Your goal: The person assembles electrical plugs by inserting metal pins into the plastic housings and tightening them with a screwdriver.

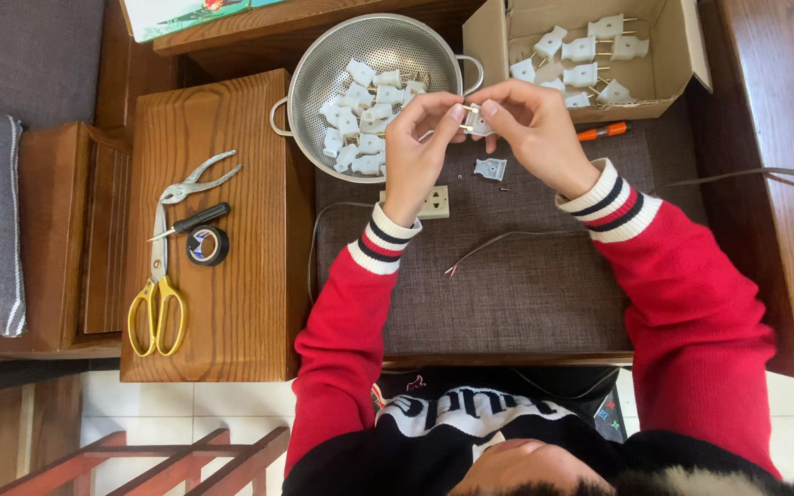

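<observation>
From the head camera, both hands meet above the dark grey mat [507, 285] in the middle of the tabletop. The left hand [420, 147] and the right hand [530, 129] pinch one small white plug [472, 120] between them, fingers closed on it from either side, with its brass prongs just showing. It hangs in the air, just in front of the colander's rim.

Judging by how things lie, the work looks partly done. A steel colander [314, 69] holds a heap of white plug pieces [360, 119], and the open cardboard box [682, 55] at the upper right holds a smaller lot of plugs with prongs fitted [590, 50]. One loose plug half [490, 168] lies on the mat below the hands, a tiny screw beside it, so the held plug seems to be unfinished. A white wall socket [434, 202] and a thin wire with bared ends [498, 243] also rest on the mat, and an orange-handled screwdriver [602, 132] lies against the box.

On the wooden board to the left are yellow-handled shears [160, 276], a small black screwdriver [195, 220] and a roll of black tape [207, 245]. At the top edge, a flat package with a green and white printed face [176, 14] lies partly out of view.
</observation>
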